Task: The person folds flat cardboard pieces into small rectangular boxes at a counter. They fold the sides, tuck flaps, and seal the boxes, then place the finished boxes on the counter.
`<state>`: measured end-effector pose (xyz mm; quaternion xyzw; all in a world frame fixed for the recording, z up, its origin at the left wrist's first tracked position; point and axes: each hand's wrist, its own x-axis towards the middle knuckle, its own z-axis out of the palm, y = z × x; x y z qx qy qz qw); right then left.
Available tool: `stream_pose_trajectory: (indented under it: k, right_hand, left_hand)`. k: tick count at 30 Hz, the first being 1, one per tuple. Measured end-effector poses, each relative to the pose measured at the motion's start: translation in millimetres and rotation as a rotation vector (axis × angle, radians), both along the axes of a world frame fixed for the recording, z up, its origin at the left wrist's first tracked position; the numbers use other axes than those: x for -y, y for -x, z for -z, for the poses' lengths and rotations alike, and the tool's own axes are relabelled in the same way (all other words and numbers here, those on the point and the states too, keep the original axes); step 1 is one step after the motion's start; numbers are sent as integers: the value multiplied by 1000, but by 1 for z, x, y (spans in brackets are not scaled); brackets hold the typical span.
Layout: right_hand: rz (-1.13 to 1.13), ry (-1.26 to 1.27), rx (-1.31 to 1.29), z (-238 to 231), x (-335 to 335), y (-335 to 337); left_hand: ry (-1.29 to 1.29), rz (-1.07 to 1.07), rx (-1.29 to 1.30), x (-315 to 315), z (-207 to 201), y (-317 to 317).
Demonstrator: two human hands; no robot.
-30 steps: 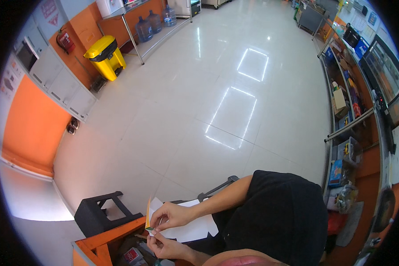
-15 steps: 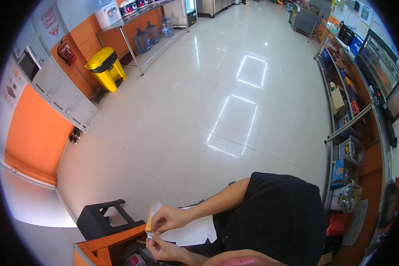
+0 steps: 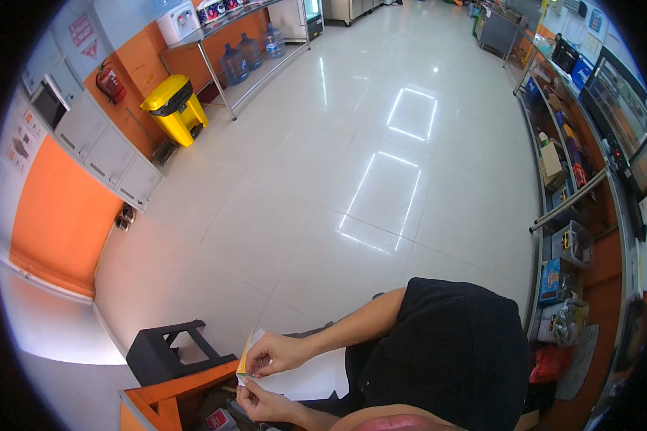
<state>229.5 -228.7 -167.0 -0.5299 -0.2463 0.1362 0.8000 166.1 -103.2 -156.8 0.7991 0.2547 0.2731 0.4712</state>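
Note:
Both my hands meet at the lower middle, at the corner of a white paper sheet point(image 3: 313, 377) with a yellow band along its left edge. My right hand point(image 3: 279, 353), its bare forearm coming from a black sleeve, pinches the sheet at that edge. Just below, my left hand point(image 3: 262, 402) is closed on the same corner, thumb and fingertips close to the right hand's. Part of the sheet runs under my right forearm. Close to my left hand is an open orange-edged drawer or box point(image 3: 167, 388), with a red and white small box point(image 3: 219, 421) inside.
A black stool point(image 3: 154, 357) stands beyond the orange edge. Grey lockers point(image 3: 108, 154), a yellow pedal bin point(image 3: 174, 108) and a fire extinguisher point(image 3: 111, 83) line the left wall. Blue water bottles point(image 3: 235, 65) sit under a metal table. A loaded metal shelf point(image 3: 546, 223) runs along the right.
The hands stay pinched at the paper's corner with only slight finger movement. The whole view has shifted slightly.

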Motion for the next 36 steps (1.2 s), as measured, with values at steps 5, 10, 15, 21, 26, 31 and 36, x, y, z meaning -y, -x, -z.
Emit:
stream_pose_trajectory:
  k: [5,10,15,21,26,31,36]
  right_hand:
    - [28,33,-26,-3,6,3]
    - [17,30,-46,-10,3,6]
    - [52,9,-27,-2,4,6]
    - [36,42,-8,2,4,7]
    - [-131,-59,-137,10,-8,8]
    - [-284,-153,-195,21,-30,11]
    - [-380,-115,-289,41,-30,10]
  left_hand:
    - [118,-3,3,5,5,-3]
    - [55,-35,-49,12,-16,2]
    - [-42,-35,-31,10,1,2]
    - [-137,-7,-6,10,2,9]
    - [-162,-118,5,6,-1,20]
    - [-198,-223,9,5,-7,37]
    - [-28,-188,13,8,-1,45]
